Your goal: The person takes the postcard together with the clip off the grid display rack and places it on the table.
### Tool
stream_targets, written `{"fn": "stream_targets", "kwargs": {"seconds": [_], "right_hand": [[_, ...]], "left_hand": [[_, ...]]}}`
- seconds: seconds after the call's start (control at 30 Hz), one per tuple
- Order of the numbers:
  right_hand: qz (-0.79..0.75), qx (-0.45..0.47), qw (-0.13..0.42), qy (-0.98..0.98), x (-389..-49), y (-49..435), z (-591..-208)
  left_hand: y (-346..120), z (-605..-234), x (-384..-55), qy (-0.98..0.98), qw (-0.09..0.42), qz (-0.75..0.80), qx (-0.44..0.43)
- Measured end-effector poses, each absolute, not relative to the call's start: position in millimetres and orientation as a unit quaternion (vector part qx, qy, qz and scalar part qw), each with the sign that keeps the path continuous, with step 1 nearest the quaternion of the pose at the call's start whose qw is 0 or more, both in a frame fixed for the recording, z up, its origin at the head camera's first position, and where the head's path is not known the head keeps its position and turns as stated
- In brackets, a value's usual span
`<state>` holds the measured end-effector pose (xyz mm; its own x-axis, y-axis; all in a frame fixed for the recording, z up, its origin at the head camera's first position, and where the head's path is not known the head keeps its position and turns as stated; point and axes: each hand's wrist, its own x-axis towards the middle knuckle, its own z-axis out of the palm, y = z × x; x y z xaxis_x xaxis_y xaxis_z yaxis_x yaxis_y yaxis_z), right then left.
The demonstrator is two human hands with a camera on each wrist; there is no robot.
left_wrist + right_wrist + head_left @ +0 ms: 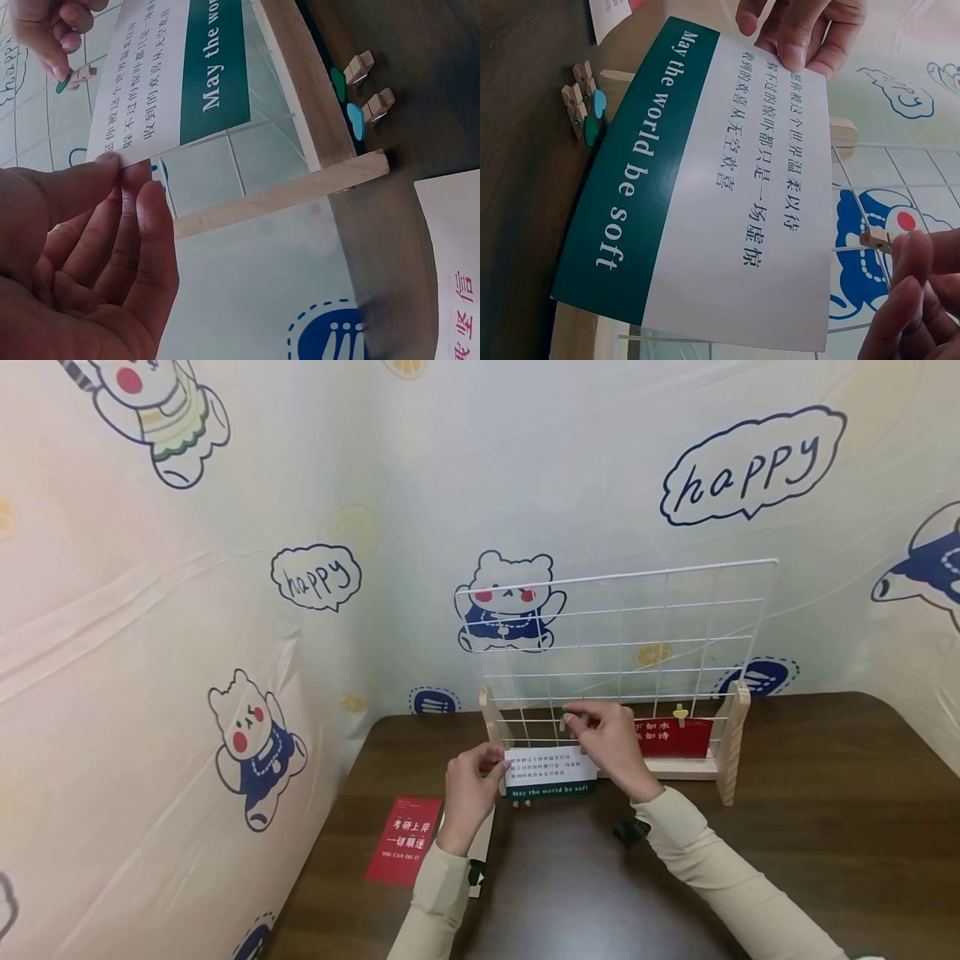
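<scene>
Left fingers (154, 217) pinch the card (697, 180), right fingers (915, 259) a clip (876, 240) — best to hold the card level, flush to the wire grid (620, 673) beyond both.

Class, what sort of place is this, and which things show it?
Perhaps a small screened-off indoor workspace: a brown table, cartoon-printed sheeting behind it, and a white wire grid standing on top.
</scene>
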<state>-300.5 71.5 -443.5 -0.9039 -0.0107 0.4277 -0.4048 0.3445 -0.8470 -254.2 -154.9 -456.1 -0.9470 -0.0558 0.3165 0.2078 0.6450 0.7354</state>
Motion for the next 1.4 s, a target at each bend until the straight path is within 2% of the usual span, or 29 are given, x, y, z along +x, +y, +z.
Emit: {"fn": "stream_targets", "kwargs": {"seconds": [0.47, 0.73, 1.0, 1.4], "right_hand": [[0.522, 0.124, 0.174, -0.826, -300.1, 66.8, -454.3], [0.529, 0.126, 0.141, -0.827, -297.8, 65.2, -461.2], [0.519, 0.13, 0.141, -0.833, -299.4, 64.2, -475.1], [0.521, 0.12, 0.101, -0.839, -298.1, 61.8, -492.0]], "left_hand": [[-163.4, -457.9, -240.4, -0.902, 0.104, -0.418, -0.036], [-167.0, -460.7, -236.0, -0.907, 0.093, -0.407, -0.048], [-170.5, -467.6, -231.3, -0.911, 0.074, -0.403, -0.052], [-177.8, -478.5, -228.0, -0.916, 0.047, -0.393, -0.06]]}}
